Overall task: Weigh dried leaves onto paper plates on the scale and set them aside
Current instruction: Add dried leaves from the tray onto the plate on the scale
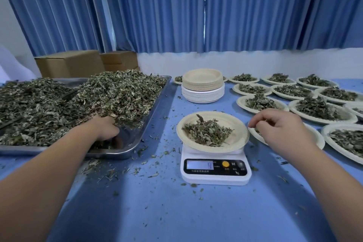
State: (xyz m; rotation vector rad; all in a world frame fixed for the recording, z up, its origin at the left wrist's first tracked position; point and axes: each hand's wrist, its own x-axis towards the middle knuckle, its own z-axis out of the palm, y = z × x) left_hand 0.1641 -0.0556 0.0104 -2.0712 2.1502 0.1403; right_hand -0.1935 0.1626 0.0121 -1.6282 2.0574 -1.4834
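Cardboard boxes [68, 64] behind steel tray [135, 139]

Scale [216, 180] front panel: letter "M" printed just right of the orange button [225, 164]. The display [200, 164], left of that button, is lit; its last digit looks like 9, the rest is blurred. Small print under the buttons and along the panel's bottom edge is too small to read.

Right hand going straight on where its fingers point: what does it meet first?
Probably the rim of the paper plate on the scale, then its dried leaves, though the right hand may pass above.
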